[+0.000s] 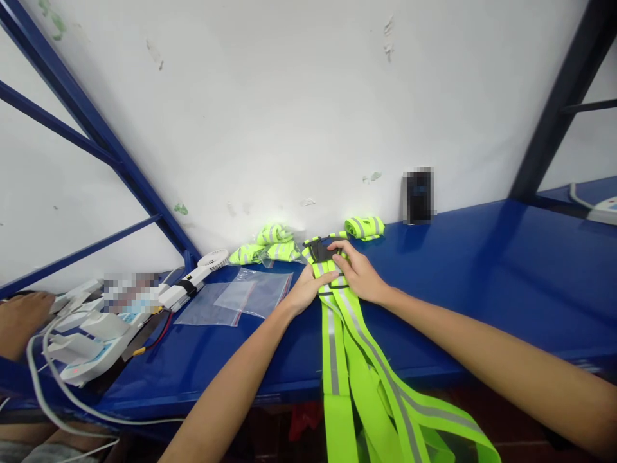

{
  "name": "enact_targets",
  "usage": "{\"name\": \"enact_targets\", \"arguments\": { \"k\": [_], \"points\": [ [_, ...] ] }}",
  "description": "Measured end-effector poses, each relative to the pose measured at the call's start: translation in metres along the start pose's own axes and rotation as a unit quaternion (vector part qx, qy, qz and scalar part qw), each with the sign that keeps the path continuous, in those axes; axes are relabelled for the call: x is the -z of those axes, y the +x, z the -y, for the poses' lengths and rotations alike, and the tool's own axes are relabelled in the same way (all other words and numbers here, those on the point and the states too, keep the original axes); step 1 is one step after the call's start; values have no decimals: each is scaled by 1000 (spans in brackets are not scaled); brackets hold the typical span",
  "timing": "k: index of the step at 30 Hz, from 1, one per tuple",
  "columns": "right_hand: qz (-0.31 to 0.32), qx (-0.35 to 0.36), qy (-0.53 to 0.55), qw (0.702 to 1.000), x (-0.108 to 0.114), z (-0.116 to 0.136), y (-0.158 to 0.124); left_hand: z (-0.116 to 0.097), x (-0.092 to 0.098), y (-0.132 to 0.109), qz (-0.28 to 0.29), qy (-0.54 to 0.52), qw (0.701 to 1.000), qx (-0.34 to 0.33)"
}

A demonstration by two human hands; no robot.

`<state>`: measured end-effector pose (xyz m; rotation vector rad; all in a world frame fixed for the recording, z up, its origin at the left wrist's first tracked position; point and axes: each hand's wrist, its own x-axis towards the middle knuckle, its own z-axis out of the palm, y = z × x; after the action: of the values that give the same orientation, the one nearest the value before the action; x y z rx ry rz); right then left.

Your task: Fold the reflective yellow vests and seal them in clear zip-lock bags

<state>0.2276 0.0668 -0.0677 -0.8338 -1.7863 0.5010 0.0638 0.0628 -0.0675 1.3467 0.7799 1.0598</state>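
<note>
A neon yellow reflective strap harness (332, 341) with grey stripes hangs over the front edge of the blue table. Its upper end, with a black buckle (322, 249), lies between my hands. My left hand (308, 286) grips the straps from the left, thumb on top. From the right, my right hand (359, 270) closes its fingers on the buckle end. Just behind sits a rolled reflective harness (365, 227). Farther left, several rolled harnesses (272, 244) lie in clear bags against the wall.
Clear zip bags (236, 296) lie flat on the blue table (482, 276). At left are a small white fan (213, 260), a white power strip (91, 354) with cables and another person's hand (24, 321). A dark blurred object (418, 196) leans on the wall.
</note>
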Motion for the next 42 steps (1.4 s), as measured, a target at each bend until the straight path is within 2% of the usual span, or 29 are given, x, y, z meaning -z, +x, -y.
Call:
{"name": "enact_targets", "arguments": {
  "k": [5, 8, 11, 16, 20, 23, 26, 29, 33, 37, 42],
  "points": [
    [-6, -16, 75, 997, -1, 0, 3, 0, 5, -1, -2, 25, 1000, -11],
    [-17, -90, 144, 985, 1, 0, 7, 1, 9, 2, -1, 4, 1000, -12],
    [5, -141, 194, 971, 3, -2, 13, 2, 10, 5, -10, -7, 1000, -7],
    [-50, -61, 154, 985, 4, -5, 15, 2, 7, 6, -84, -34, 996, 18],
    [-59, -47, 141, 987, 3, -4, 11, 3, 4, 5, -64, -29, 997, 44],
    [-64, -44, 160, 984, 2, -4, 10, 8, 4, 7, -66, -18, 998, 16],
    [-73, -62, 183, 978, 3, -2, 10, 15, 5, 9, -91, -12, 996, -8],
    [-44, -70, 193, 978, 4, 1, 9, 19, 7, 10, -120, -16, 992, -22],
    [29, -37, 154, 987, 10, 7, 5, 17, 8, 10, -170, -43, 984, -42],
    [72, -18, 110, 991, 13, 11, 5, 13, 7, 9, -163, -70, 983, -45],
    [63, -92, 228, 967, 11, 7, 12, 14, 12, 8, -152, -61, 986, -43]
  ]
}}
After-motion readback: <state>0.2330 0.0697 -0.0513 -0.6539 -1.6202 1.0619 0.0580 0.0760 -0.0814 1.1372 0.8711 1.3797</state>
